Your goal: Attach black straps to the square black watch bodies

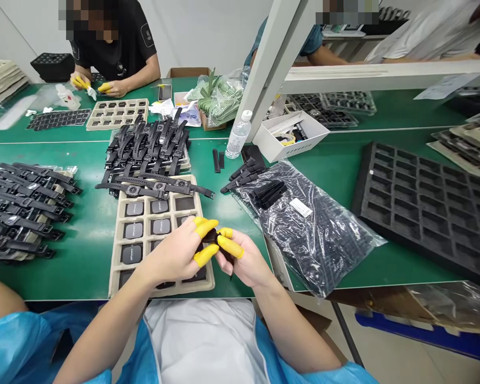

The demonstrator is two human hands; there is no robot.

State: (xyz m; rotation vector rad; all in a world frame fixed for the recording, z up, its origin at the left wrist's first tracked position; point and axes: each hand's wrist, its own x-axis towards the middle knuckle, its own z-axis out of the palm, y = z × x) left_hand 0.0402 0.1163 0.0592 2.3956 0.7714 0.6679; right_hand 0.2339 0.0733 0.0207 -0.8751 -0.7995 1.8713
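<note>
My left hand (178, 252) and my right hand (246, 260), both with yellow finger cots, pinch a small black smartwatch (210, 236) between them. Fingers cover most of it, so the exact part gripped is hard to see. Below the hands lies a cream tray (114, 256) whose compartments hold square black watch faces, several under film. Finished-looking black watches with straps (148, 141) are heaped across the tray's far end. To the right, loose black straps (270, 193) rest on a clear plastic bag (320, 240) packed with dark straps.
More strapped watches (22, 208) are stacked at the left. A bottle (239, 136) and a white box of tools (292, 140) stand behind the bag. A black foam tray (424, 197) lies far right. Across the table, a person in black (120, 48) works with yellow-tipped fingers.
</note>
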